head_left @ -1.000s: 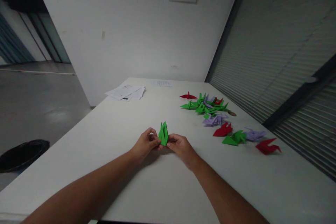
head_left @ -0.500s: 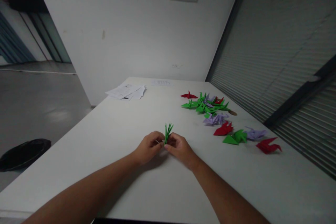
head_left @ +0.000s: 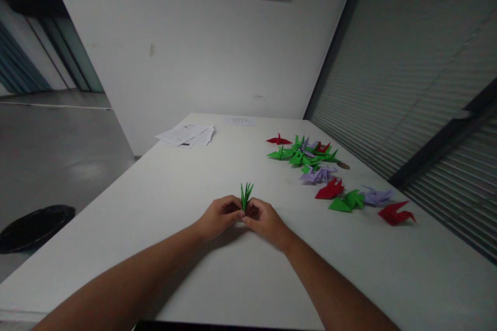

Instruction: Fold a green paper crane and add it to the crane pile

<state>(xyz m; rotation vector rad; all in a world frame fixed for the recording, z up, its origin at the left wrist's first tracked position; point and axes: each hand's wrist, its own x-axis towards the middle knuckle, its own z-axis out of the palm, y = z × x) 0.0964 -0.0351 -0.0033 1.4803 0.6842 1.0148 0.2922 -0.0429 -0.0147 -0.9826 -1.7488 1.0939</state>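
A piece of folded green paper [head_left: 246, 197] stands upright between my hands, its narrow points fanning upward. My left hand [head_left: 222, 216] pinches its lower part from the left, thumb toward me. From the other side my right hand [head_left: 264, 220] grips the same spot, and the two thumbs almost meet. Fingers cover the paper's lower end. Both hands are low over the white table [head_left: 174, 269].
Folded paper cranes in green, purple and red lie at the right, among them a green pile [head_left: 303, 158] and a near red crane [head_left: 396, 213]. Printed sheets [head_left: 188, 135] lie at the far left. A black-lined bin [head_left: 37, 227] stands on the floor, left of the table.
The folded green paper has shifted slightly left and turned a little, so its points fan more evenly. My left thumb has come closer to the right one. Both hands keep their hold.
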